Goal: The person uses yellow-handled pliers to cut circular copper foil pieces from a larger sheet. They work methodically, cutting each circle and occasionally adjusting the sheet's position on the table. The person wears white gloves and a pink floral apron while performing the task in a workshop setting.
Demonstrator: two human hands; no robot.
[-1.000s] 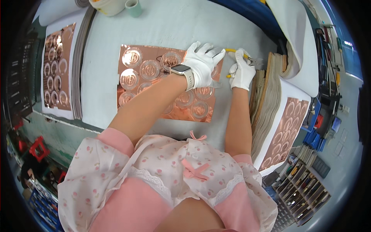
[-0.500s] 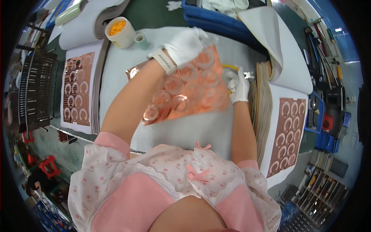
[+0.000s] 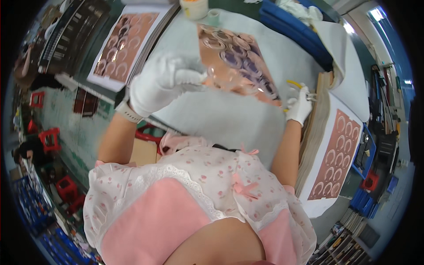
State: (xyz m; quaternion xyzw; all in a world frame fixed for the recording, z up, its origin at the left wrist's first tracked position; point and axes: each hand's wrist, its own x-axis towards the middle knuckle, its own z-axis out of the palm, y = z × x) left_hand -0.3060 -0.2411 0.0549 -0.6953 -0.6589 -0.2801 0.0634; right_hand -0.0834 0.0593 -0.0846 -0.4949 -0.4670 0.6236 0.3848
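My left hand (image 3: 163,84), in a white glove, is raised close to the camera at the left. Its fingertips pinch what looks like a clear film (image 3: 223,76), blurred, in front of the copper-coloured sheet (image 3: 260,59). Rows of round rings mark that sheet, which lies on the grey-white work surface. Farther right, my gloved right hand (image 3: 300,108) is closed around a tool with yellow handles (image 3: 293,82) and a metal head (image 3: 312,96), apparently pliers. It rests beside the thick paper stack (image 3: 316,119).
Copper sheets with rings lie on paper stacks at the left (image 3: 126,44) and right (image 3: 335,154). Beyond the work surface stand a white tub (image 3: 194,9), a small pale green cup (image 3: 213,17) and a blue crate (image 3: 293,33). Red stools (image 3: 49,139) are on the floor at left.
My left hand has moved from above the sheet's far edge back left and up toward the camera. The view has swung left. My right hand still grips its tool by the stack.
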